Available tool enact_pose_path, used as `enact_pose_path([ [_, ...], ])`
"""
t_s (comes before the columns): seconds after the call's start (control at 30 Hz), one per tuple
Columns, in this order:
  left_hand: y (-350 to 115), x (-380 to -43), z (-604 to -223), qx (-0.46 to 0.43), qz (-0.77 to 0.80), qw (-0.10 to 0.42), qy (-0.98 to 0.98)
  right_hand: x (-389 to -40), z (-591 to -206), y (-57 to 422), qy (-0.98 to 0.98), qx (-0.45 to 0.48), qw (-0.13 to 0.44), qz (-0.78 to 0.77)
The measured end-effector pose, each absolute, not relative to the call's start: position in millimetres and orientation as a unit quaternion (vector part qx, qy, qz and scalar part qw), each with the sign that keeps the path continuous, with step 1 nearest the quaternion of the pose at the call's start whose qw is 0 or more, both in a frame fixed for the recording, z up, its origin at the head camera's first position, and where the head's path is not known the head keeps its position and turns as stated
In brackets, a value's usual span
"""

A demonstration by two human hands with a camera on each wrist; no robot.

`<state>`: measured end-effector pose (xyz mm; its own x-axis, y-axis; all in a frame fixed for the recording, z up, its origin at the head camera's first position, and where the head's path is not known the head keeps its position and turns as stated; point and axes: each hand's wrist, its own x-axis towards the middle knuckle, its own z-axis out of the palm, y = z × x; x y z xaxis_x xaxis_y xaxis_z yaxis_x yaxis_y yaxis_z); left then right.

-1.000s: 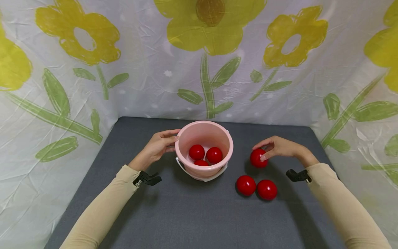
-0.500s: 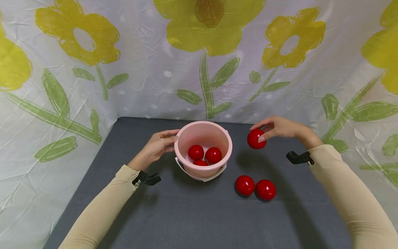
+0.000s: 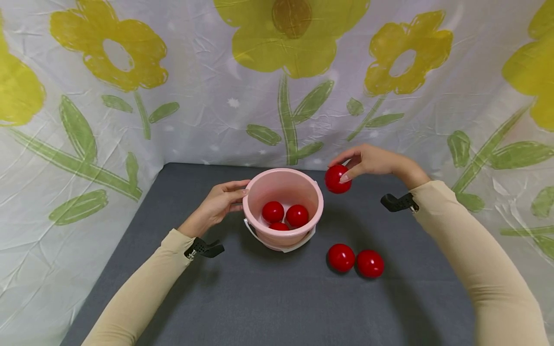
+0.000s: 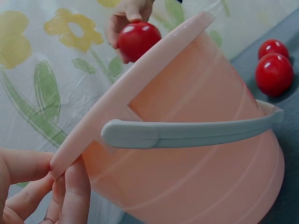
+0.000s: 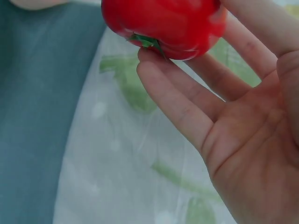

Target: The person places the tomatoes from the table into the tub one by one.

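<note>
A pink bucket (image 3: 283,186) stands upright on the table, its pale handle (image 4: 196,134) hanging down against the near side. My left hand (image 3: 218,202) pinches the bucket's rim at the left; in the left wrist view the thumb and fingers meet around the edge. Raised just off the bucket's right rim, a red tomato (image 3: 335,180) is held by my right hand (image 3: 373,161) between thumb and fingertips. The right wrist view shows a green calyx (image 5: 145,41) on the held tomato's underside. Inside the bucket lie three red tomatoes (image 3: 297,216), one partly hidden by the near rim.
Two more red tomatoes (image 3: 341,258) rest side by side on the dark grey table (image 3: 259,298), right of the bucket and nearer to me. A flower-printed curtain (image 3: 207,96) surrounds the table at the back and both sides.
My right hand has lifted the tomato off the table beside the other two and carried it up and left to near the bucket's rim. The left hand and bucket have stayed put.
</note>
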<state>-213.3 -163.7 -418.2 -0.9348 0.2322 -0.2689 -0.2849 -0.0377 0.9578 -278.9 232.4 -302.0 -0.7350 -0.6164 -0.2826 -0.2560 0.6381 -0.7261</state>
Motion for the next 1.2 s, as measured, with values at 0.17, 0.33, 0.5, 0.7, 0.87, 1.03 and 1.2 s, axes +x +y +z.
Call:
enact_pose_path([
  [0.17, -165, -213, -418, -0.016, 0.718, 0.18, 0.672, -285, -298, 210, 0.859, -0.272, 0.265, -0.344],
  [0.33, -166, -213, -418, -0.017, 0.718, 0.179, 0.672, -291, -294, 187, 0.854, -0.288, 0.272, -0.338],
  [0.5, -167, -213, -419, -0.017, 0.719, 0.18, 0.671, -296, -293, 165, 0.847, -0.313, 0.275, -0.331],
  [0.7, -167, -213, -420, -0.018, 0.719, 0.18, 0.671, -303, -294, 142, 0.837, -0.334, 0.287, -0.325],
  [0.87, -166, -213, -420, -0.018, 0.717, 0.18, 0.674, -306, -298, 124, 0.83, -0.349, 0.299, -0.315],
  [1.03, -166, -214, -421, -0.017, 0.717, 0.181, 0.673, -307, -308, 107, 0.81, -0.369, 0.321, -0.322],
  [1.2, -165, -214, -420, -0.02, 0.716, 0.181, 0.674, -304, -319, 93, 0.797, -0.382, 0.343, -0.317],
])
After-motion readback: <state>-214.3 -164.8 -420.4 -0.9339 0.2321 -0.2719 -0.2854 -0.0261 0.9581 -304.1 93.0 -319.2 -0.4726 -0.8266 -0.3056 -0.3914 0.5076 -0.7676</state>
